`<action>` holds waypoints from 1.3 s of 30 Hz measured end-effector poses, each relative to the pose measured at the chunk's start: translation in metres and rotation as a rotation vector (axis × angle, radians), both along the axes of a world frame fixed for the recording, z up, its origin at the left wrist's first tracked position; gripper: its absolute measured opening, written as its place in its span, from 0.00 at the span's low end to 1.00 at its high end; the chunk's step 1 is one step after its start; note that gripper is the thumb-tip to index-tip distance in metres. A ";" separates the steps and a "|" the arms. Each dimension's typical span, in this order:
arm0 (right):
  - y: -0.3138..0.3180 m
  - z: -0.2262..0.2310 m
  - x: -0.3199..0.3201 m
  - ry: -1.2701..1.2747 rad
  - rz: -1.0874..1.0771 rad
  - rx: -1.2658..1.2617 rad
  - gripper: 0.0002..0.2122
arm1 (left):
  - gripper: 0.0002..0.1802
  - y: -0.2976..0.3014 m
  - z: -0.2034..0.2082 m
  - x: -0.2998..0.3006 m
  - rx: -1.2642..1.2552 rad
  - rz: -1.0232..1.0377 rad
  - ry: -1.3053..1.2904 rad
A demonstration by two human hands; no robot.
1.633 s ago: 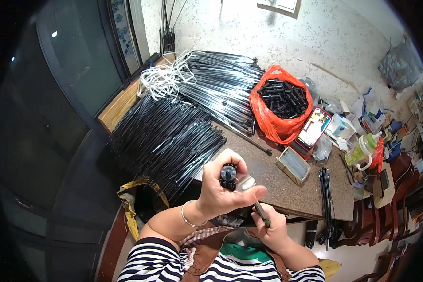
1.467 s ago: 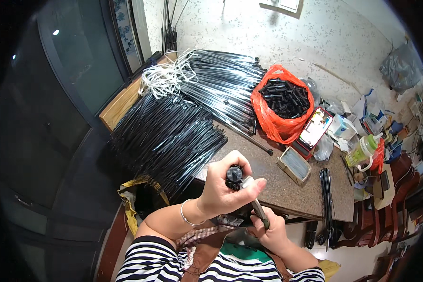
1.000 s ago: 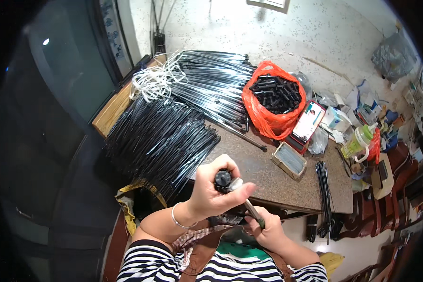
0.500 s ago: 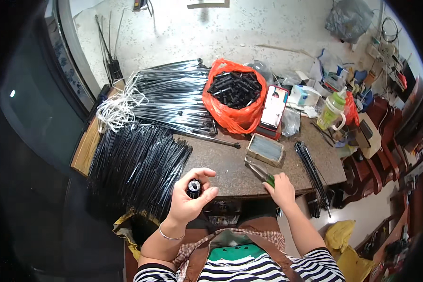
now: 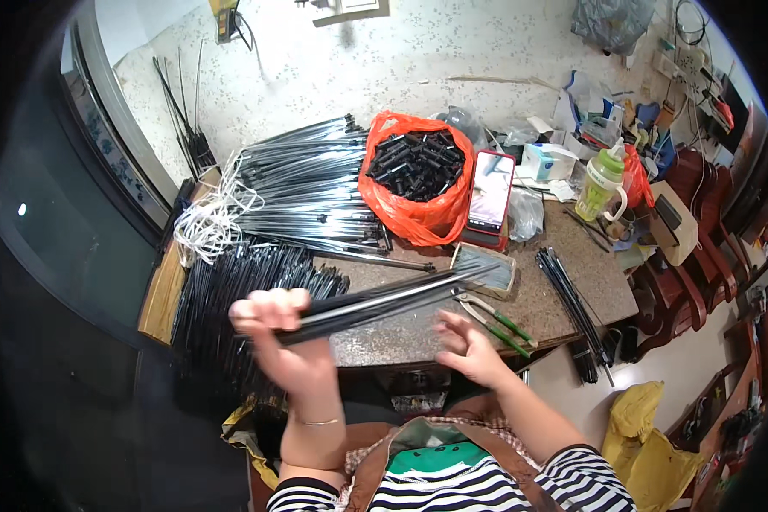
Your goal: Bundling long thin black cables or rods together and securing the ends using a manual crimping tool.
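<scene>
My left hand is closed round one end of a bundle of thin black rods, which shows motion blur. The rods stretch to the right above the table, their far ends passing over a small box of thin grey pieces. My right hand is empty, fingers apart and slightly curled, just below the rods. Close to its right lies a pair of green-handled pliers on the table, handles spread.
A red plastic bag holds many short black pieces. Left of it lie long black rods, white ties and a dark rod pile. A phone leans behind the box. Another rod bundle overhangs the right edge, near a green bottle.
My left hand has moved left and turned, swinging the bundle from end-on to lengthwise across the table. My right hand has let go of the pliers and shifted left.
</scene>
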State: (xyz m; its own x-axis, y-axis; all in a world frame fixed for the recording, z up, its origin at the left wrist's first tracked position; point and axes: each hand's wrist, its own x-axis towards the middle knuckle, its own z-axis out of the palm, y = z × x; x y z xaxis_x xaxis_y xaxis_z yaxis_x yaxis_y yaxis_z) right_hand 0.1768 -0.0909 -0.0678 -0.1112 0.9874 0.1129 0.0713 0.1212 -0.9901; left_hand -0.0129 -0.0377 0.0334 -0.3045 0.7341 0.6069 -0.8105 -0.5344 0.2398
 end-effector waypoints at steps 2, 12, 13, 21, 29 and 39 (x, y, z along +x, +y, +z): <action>0.005 0.038 -0.008 0.586 -0.030 -0.159 0.12 | 0.14 -0.008 -0.007 0.024 -0.037 -0.083 0.086; 0.012 0.103 -0.005 -0.141 -0.101 0.442 0.08 | 0.40 0.002 0.017 0.020 0.257 0.177 1.300; 0.011 0.104 -0.007 -0.379 -0.101 0.533 0.08 | 0.33 -0.001 0.020 0.032 0.162 0.137 1.183; 0.033 0.096 0.016 -0.369 0.416 0.542 0.09 | 0.10 0.023 0.009 0.028 0.388 -0.057 1.237; 0.023 0.095 -0.007 -0.222 -0.442 0.457 0.09 | 0.28 0.026 0.018 0.061 -0.056 -0.112 1.131; 0.016 0.095 0.029 0.136 -0.274 0.243 0.07 | 0.09 0.166 -0.024 0.106 -0.179 0.518 1.385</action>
State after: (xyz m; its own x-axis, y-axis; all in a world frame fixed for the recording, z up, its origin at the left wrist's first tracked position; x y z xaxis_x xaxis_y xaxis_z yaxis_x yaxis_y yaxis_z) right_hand 0.2057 -0.0749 0.0273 0.1849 0.9210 0.3428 0.0036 0.3481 -0.9374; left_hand 0.0929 0.1286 0.0096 0.1808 0.8216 0.5406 0.3767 -0.5656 0.7336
